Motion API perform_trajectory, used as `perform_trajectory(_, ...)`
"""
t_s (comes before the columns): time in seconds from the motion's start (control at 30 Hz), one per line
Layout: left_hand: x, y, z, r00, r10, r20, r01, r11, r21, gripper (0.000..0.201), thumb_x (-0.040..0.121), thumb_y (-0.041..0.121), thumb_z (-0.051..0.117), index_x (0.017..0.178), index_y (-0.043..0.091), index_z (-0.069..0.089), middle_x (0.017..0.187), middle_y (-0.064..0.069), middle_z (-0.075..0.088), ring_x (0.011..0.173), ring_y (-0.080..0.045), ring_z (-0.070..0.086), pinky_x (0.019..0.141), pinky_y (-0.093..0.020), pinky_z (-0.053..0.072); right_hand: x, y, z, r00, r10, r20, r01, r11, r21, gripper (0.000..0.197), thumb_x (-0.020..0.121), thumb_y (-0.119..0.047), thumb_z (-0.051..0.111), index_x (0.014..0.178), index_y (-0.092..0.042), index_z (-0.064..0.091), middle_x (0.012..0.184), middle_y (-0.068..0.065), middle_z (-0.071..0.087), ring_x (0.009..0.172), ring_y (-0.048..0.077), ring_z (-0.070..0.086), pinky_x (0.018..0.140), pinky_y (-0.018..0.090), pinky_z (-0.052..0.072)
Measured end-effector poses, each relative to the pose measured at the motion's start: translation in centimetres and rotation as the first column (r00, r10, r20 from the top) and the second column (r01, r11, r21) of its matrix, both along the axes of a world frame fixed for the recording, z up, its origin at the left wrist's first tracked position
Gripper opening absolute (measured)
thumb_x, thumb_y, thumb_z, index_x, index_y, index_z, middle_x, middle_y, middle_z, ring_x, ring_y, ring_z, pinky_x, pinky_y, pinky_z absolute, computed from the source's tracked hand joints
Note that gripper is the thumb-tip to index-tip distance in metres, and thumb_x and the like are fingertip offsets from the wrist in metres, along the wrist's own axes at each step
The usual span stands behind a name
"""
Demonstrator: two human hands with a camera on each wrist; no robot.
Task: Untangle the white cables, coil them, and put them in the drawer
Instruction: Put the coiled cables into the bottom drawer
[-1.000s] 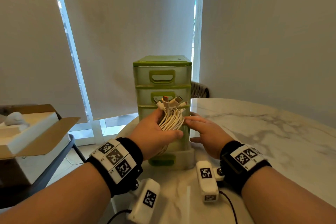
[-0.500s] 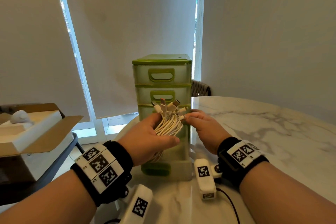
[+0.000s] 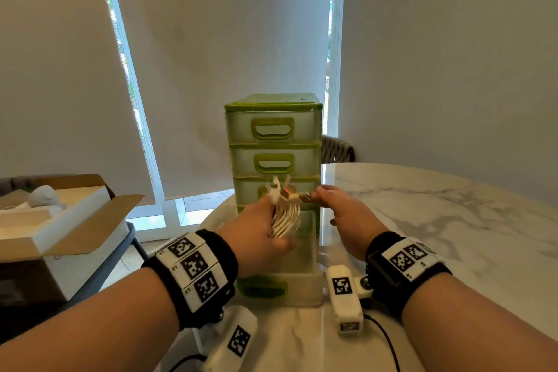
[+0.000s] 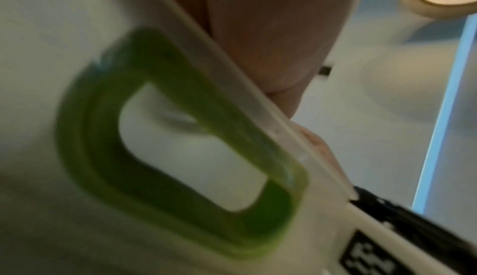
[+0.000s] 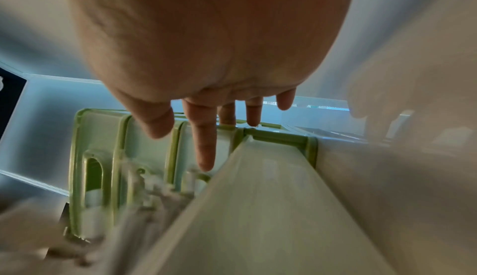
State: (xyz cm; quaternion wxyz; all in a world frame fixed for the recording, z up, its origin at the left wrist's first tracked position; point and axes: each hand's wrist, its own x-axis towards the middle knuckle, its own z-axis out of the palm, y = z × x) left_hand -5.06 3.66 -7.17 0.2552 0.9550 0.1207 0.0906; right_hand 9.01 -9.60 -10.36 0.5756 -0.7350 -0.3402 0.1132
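Note:
My left hand (image 3: pixel 261 235) grips a coiled bundle of white cables (image 3: pixel 287 219), plug ends fanning upward, blurred by motion. The coil hangs in front of the green drawer unit (image 3: pixel 273 130), above its pulled-out bottom drawer (image 3: pixel 305 290). My right hand (image 3: pixel 335 208) reaches in from the right with straight fingers (image 5: pixel 204 146); its fingertips are right beside the plug ends, and I cannot tell if they touch. The left wrist view shows only the drawer's green handle (image 4: pixel 180 157) and my palm; the cables (image 5: pixel 144 193) are a blur in the right wrist view.
The drawer unit stands at the left edge of a white marble table (image 3: pixel 437 235). An open cardboard box (image 3: pixel 60 220) sits on a dark stand to the left. A woven chair back (image 3: pixel 336 148) shows behind the unit. Window blinds hang behind.
My left hand has carried the coil forward, now over the open bottom drawer. My right hand has followed along the plug ends.

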Motion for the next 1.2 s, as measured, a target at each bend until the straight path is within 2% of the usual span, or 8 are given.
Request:
perform_trajectory(0.13,0.2,-0.1,0.7,0.979,0.004,-0.203,0.025,0.989,0.143,0.031,0.090,0.039,0.060,0.118,0.036,0.046,0.093,0.014,0.056,0.081,-0.003,0.055,0.076,-0.023,0.048,0.0,0.4,-0.2,0.994,-0.027,-0.108,0.036,0.996,0.078,0.052,0.106,-0.043,0.028,0.101,-0.027,0.077,0.117,-0.011,0.063,0.107,-0.004,0.051,0.096,0.031,0.036)
perform_trajectory(0.27,1.3,-1.2,0.7,0.919,0.140,-0.368,0.010,0.926,0.378,0.033,0.091,0.036,0.057,0.122,0.025,0.055,0.110,-0.001,0.064,0.094,-0.017,0.061,0.087,-0.032,0.053,0.2,0.6,-0.2,0.998,0.059,-0.001,-0.059,0.997,0.055,0.031,0.089,-0.045,0.064,0.105,-0.022,0.077,0.124,-0.004,0.058,0.111,0.008,0.059,0.099,0.030,0.046)
perform_trajectory(0.4,2.2,-2.3,0.9,0.866,0.145,-0.479,0.142,0.847,0.513,0.023,0.099,0.031,0.046,0.110,0.016,0.058,0.098,-0.004,0.063,0.094,-0.022,0.061,0.081,-0.032,0.048,0.3,0.3,-0.2,0.997,0.067,0.046,-0.065,0.997,-0.048,0.036,0.079,-0.027,0.080,0.114,-0.026,0.071,0.123,-0.018,0.046,0.101,-0.004,0.051,0.069,0.008,0.046)
perform_trajectory(0.5,2.7,-2.4,1.0,0.845,0.209,-0.491,0.126,0.816,0.564,0.028,0.098,0.037,0.045,0.104,0.013,0.058,0.086,-0.002,0.054,0.086,-0.019,0.054,0.080,-0.032,0.046,0.6,0.3,-0.3,0.989,0.011,0.150,0.000,0.997,-0.078,0.039,0.078,-0.025,0.082,0.115,-0.028,0.071,0.126,-0.014,0.048,0.098,-0.009,0.046,0.064,-0.001,0.042)
perform_trajectory(0.63,3.0,-2.2,-0.2,0.854,0.285,-0.435,-0.035,0.866,0.499,0.061,0.088,0.041,0.058,0.139,0.013,0.039,0.133,-0.012,0.038,0.118,-0.027,0.048,0.101,-0.040,0.044,1.1,1.3,-0.9,0.972,-0.072,0.226,0.090,0.993,-0.070,0.029,0.077,-0.022,0.083,0.104,-0.026,0.075,0.120,-0.007,0.058,0.101,0.003,0.057,0.067,0.004,0.046)
perform_trajectory(0.77,2.2,-1.3,-1.2,0.959,0.166,-0.230,-0.115,0.969,0.219,0.106,0.078,0.032,0.075,0.151,0.016,0.000,0.152,-0.013,0.013,0.124,-0.028,0.048,0.098,-0.033,0.046,1.1,1.9,-1.2,0.940,-0.180,0.291,0.211,0.975,-0.076,0.022,0.072,-0.025,0.085,0.092,-0.026,0.077,0.109,-0.005,0.061,0.099,0.010,0.060,0.079,0.019,0.046)
perform_trajectory(0.9,1.9,-0.8,-1.4,0.992,0.030,-0.119,0.000,0.969,0.247,0.078,0.079,0.028,0.074,0.140,0.021,0.025,0.143,-0.002,0.019,0.101,-0.020,0.051,0.087,-0.030,0.047,1.0,1.9,-1.2,0.922,-0.200,0.332,0.237,0.969,-0.073,0.017,0.074,-0.023,0.084,0.089,-0.025,0.077,0.105,-0.004,0.063,0.094,0.008,0.061,0.076,0.017,0.045)
perform_trajectory(1.2,1.9,-0.9,-0.8,0.979,-0.012,-0.205,0.068,0.961,0.268,0.044,0.090,0.042,0.059,0.130,0.028,0.048,0.123,0.003,0.056,0.103,-0.017,0.056,0.087,-0.030,0.049,1.3,2.0,-1.6,0.933,-0.188,0.308,0.209,0.977,-0.037,0.013,0.083,-0.017,0.073,0.090,-0.028,0.078,0.106,-0.005,0.065,0.095,0.007,0.061,0.076,0.015,0.044)
